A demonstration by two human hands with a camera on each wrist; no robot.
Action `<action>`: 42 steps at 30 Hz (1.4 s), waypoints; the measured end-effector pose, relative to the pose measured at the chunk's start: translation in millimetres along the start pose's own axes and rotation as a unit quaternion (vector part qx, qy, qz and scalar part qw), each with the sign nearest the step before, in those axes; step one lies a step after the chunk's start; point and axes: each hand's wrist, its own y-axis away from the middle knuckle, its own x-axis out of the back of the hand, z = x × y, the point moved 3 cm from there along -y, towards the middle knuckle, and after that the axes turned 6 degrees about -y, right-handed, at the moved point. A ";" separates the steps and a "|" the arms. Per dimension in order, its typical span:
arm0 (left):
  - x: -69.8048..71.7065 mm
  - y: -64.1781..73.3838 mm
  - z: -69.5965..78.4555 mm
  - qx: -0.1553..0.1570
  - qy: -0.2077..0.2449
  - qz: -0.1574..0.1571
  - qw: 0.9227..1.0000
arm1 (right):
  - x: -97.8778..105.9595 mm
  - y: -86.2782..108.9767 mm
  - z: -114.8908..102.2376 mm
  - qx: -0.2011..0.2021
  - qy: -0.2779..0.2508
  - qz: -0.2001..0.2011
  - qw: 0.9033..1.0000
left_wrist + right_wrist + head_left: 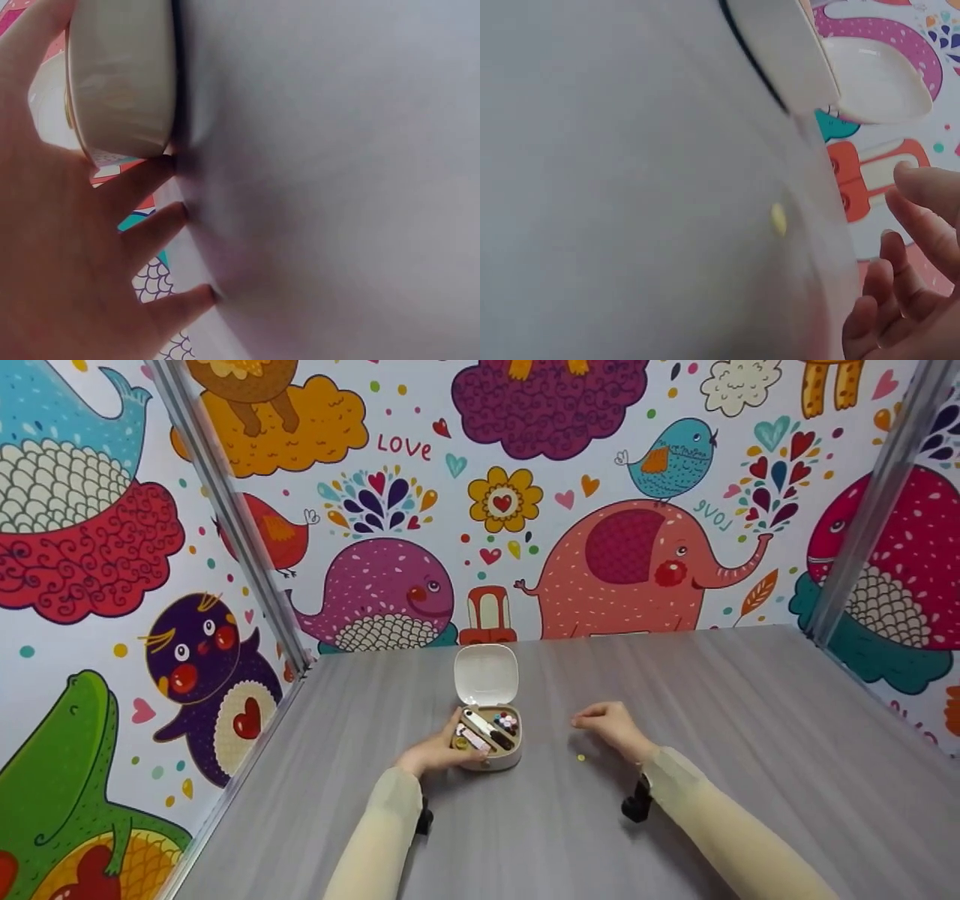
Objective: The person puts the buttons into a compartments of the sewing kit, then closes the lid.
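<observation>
A small white box [504, 761] stands on the table with its lid [486, 675] raised at the back. My left hand [435, 752] holds it by the left side, thumb along the front and fingers behind; in the left wrist view the other fingertips reach down to the table. Inside, dividers separate a white-and-black slim item [487, 727], a pinkish item [472, 737], a gold-coloured round piece [460, 742] and several small coloured beads [506, 723]. To the right, my right hand [616, 729] hovers with loosely bent fingers, nothing visible in them. A small yellow piece [581, 757] lies on the table beside it.
The grey wood-grain table [675, 682] runs back to a wall [420, 510] printed with cartoon animals. Metal posts [232, 510] stand at the corners. Black straps with small devices [636, 802] sit at both wrists.
</observation>
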 end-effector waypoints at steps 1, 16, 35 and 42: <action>0.4 0.6 -0.3 0.005 -0.003 0.001 1.000 | 1.7 1.5 2.2 -0.002 -0.001 -0.005 1.000; -0.2 2.0 2.1 0.005 0.008 0.001 1.000 | 10.3 16.4 21.7 -0.002 0.014 -0.079 0.997; -2.4 1.2 1.3 -0.002 0.012 -0.003 1.000 | 5.6 22.7 17.3 0.040 0.063 -0.138 0.988; -0.3 -0.1 2.7 0.000 0.010 0.005 1.000 | 4.1 18.9 18.4 0.037 0.057 -0.141 0.988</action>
